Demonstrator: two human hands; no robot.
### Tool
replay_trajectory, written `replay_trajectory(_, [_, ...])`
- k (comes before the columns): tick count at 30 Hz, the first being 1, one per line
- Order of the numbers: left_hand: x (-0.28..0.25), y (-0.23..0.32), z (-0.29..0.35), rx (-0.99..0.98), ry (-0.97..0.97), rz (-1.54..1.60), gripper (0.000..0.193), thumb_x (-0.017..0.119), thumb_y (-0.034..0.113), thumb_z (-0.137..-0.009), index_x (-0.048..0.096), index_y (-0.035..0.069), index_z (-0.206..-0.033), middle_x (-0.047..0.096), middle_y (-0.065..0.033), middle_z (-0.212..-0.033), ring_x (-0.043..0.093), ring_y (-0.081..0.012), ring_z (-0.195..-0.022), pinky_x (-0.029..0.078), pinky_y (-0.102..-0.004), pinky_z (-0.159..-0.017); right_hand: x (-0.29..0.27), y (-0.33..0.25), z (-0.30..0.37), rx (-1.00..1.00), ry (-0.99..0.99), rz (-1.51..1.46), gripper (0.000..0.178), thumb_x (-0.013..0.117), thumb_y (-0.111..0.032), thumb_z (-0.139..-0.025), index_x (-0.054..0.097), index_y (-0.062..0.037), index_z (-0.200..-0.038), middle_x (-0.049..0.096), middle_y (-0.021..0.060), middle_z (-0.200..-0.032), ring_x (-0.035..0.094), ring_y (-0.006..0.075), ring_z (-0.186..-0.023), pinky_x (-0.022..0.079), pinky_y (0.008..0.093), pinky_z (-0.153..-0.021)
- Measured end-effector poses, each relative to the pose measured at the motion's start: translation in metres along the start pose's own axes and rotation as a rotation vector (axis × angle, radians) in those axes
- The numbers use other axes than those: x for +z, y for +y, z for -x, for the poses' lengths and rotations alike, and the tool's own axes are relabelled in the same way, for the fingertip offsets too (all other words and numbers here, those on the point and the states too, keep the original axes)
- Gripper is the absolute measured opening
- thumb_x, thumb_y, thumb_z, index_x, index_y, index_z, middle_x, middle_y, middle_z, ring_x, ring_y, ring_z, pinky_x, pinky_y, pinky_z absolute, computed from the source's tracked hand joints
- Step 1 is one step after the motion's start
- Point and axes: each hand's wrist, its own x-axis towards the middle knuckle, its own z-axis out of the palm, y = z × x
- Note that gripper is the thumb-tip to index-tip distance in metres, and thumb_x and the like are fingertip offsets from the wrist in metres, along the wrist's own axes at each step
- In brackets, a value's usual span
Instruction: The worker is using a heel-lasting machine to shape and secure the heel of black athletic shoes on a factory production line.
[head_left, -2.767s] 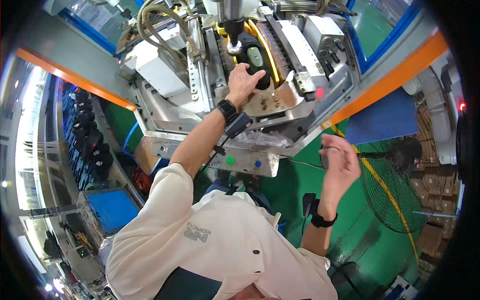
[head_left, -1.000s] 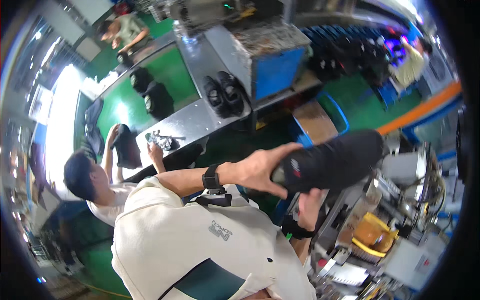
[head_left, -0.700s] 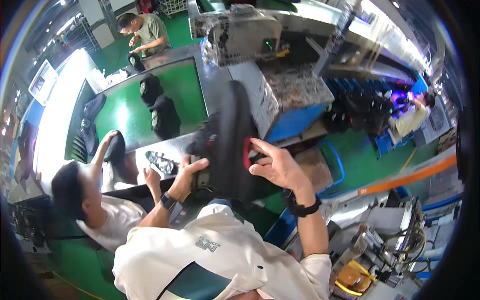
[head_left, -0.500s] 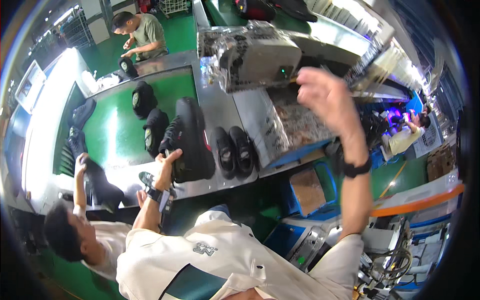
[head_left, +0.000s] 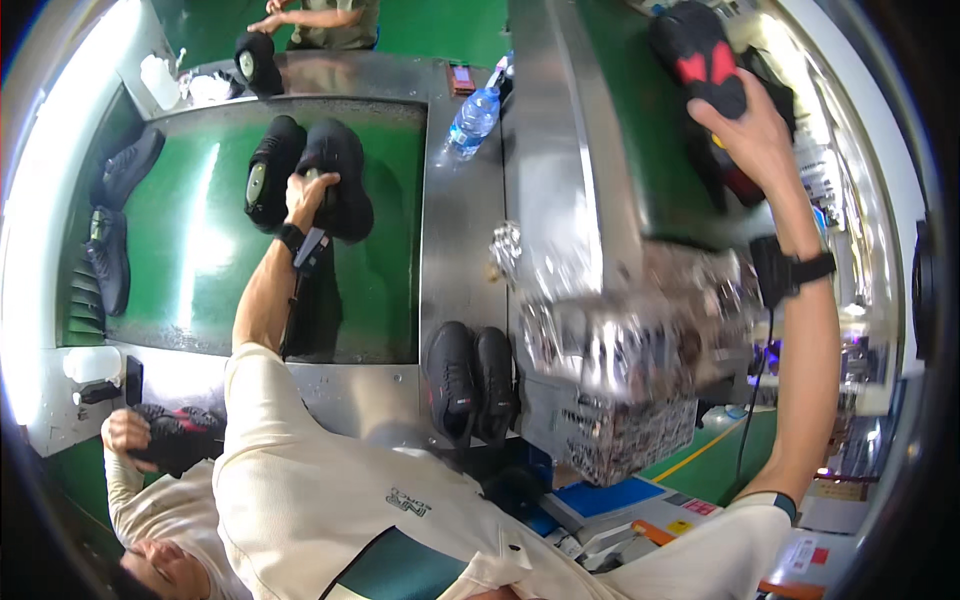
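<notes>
My left hand (head_left: 308,200) is closed on a black shoe (head_left: 340,165) over the green conveyor belt (head_left: 205,270) at left. Another black shoe (head_left: 270,175), with a pale oval patch on its side, lies just left of it. At the far right, my right hand (head_left: 752,130) reaches over a second green belt (head_left: 625,110). Its fingers are wrapped round a black shoe with red parts on its sole (head_left: 695,50); beneath it are more dark shoes, partly hidden. A pair of black shoes (head_left: 452,380) stands on the metal ledge between the belts.
A box-like machine in shiny clear wrapping (head_left: 620,350) stands below my right forearm. A water bottle (head_left: 473,122) is on the metal ledge (head_left: 455,250). Black shoes (head_left: 110,260) line the left edge. One co-worker holds a shoe (head_left: 180,437) at lower left; another stands at the far end.
My left hand has moved farther out over the belt with the black shoe. My right hand, raised and empty before, has reached to the far-right belt and taken hold of a red-and-black shoe.
</notes>
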Motion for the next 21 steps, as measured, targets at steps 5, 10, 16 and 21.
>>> replay_trajectory(5, [0.033,-0.002,-0.072,0.135,-0.017,-0.547,0.077,0.081,0.030,-0.073,0.044,-0.004,-0.131,0.066,-0.0295,-0.121,0.068,-0.0457,-0.108,0.056,-0.0507,-0.092,-0.008,0.070,0.005,0.120,0.010,-0.304,0.064,0.074,-0.031,-0.091,0.054,-0.0001,-0.143,0.066,0.0149,-0.129,0.063,0.0214,-0.116,0.047,0.0335,-0.101])
replay_trajectory(10, [0.066,-0.024,-0.068,0.297,-0.026,-0.649,0.058,0.066,0.018,-0.082,0.042,0.005,-0.134,0.059,-0.0296,-0.131,0.068,-0.0485,-0.105,0.055,-0.0563,-0.089,-0.028,0.140,0.038,0.483,-0.193,-0.598,0.071,0.074,-0.031,-0.092,0.047,0.0021,-0.149,0.060,0.0123,-0.139,0.057,0.0201,-0.127,0.040,0.0319,-0.110])
replay_trajectory(16, [0.025,-0.051,0.065,0.718,-0.028,-0.211,0.062,0.072,0.012,-0.088,0.048,-0.006,-0.142,0.057,-0.0288,-0.138,0.057,-0.0437,-0.126,0.046,-0.0437,-0.107,-0.021,0.097,0.017,0.173,-0.167,-0.439,0.075,0.081,-0.030,-0.082,0.052,-0.0058,-0.147,0.065,0.0137,-0.131,0.063,0.0191,-0.114,0.047,0.0323,-0.099])
replay_trajectory(21, [0.041,0.023,0.310,0.364,-1.101,0.200,0.036,0.075,0.008,-0.091,0.067,-0.005,-0.124,0.070,-0.0149,-0.123,0.066,-0.0233,-0.113,0.054,-0.0357,-0.096,-0.084,0.077,0.028,0.169,-0.126,-0.460,0.054,0.079,-0.005,-0.074,0.066,0.0046,-0.126,0.073,0.0074,-0.103,0.068,0.0150,-0.086,0.056,0.0285,-0.077])
